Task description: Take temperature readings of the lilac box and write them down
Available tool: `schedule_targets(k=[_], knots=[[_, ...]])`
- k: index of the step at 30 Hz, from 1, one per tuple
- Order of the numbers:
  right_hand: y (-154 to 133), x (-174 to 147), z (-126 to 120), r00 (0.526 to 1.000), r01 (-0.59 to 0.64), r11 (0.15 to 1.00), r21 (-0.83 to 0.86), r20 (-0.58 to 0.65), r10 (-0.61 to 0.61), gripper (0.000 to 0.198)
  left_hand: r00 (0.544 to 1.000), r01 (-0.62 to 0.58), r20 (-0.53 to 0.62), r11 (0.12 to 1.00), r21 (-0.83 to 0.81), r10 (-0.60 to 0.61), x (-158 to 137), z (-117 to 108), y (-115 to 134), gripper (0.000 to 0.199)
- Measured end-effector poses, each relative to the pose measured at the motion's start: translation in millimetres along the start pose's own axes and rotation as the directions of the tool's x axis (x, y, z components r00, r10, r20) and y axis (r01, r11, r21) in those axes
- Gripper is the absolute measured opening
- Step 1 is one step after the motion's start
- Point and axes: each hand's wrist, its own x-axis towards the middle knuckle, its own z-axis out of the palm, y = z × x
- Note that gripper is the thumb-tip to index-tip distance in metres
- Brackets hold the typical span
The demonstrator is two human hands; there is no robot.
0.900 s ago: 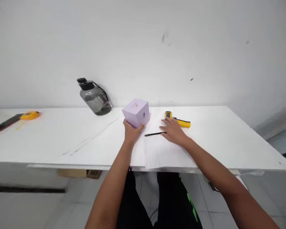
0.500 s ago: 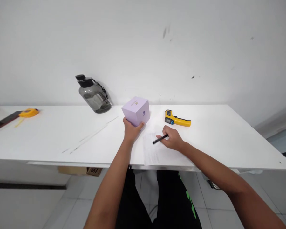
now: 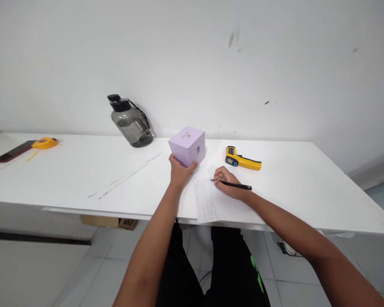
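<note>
- Black trousers (image 3: 219,264) with green marks, nearest of all, lower than the lilac box (image 3: 187,147) that serves as landmark here.
- Below and left of the box, under the table (image 3: 291,183), a cardboard carton (image 3: 99,221) shows large dark lettering, seemingly including an S; the rest is unclear.
- On the table, nearer than the box and slightly right, a white paper (image 3: 206,204) bears faint lines of writing, too small to read.
- Right of the box, the right hand (image 3: 233,192) is closed around a black pen (image 3: 245,186), tip pointing left over the paper; whether it touches is unclear.
- The left hand (image 3: 180,172), apart from the right, clamps the box's lower near corner between thumb and fingers.
- The box has a gold emblem and tiny unreadable text on top, and a purple emblem on its right-hand face.
- Right of the box lies a yellow thermometer gun (image 3: 248,163) with blue buttons; its label is illegible.
- Far left of the box, a yellow tape measure (image 3: 45,143).
- Behind-left of the box, a grey bottle (image 3: 129,128); its strap's pale lettering is unclear.
</note>
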Motion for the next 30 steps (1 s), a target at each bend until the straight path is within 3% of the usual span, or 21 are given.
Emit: schedule_targets(k=[2, 6, 8, 21, 30], knots=[[-3.7, 1.7, 0.3, 0.998, -0.045, 0.999, -0.024, 0.044, 0.046, 0.013, 1.0, -0.001, -0.003, 1.0, -0.015, 0.001, -1.2, -0.3, 2.2, 0.1], [-8.8, 3.0, -1.4, 0.996, -0.075, 0.987, -0.142, 0.042, 0.082, 0.04, 1.0, -0.005, -0.009, 0.999, -0.038, 0.004, -1.3, -0.4, 0.9, 0.099], [-9.9, 2.2, -2.0, 0.996, -0.069, 0.985, -0.157, 0.041, 0.076, 0.044, 1.0, -0.004, -0.005, 0.999, -0.046, 0.003, -0.9, -0.5, -1.4, 0.099], [-12.0, -0.2, -2.5, 0.996, -0.034, 0.987, -0.16, 0.073, 0.047, 0.04, 0.992, -0.079, -0.108, 0.992, -0.098, 0.068, -7.7, -1.0, 2.8, 0.097], [-6.2, 0.5, -4.1, 0.999, 0.017, 0.986, -0.165, 0.049, -0.009, 0.045, 0.99, -0.099, -0.111, 0.985, -0.143, 0.083, -9.7, -1.0, 4.0, 0.092]])
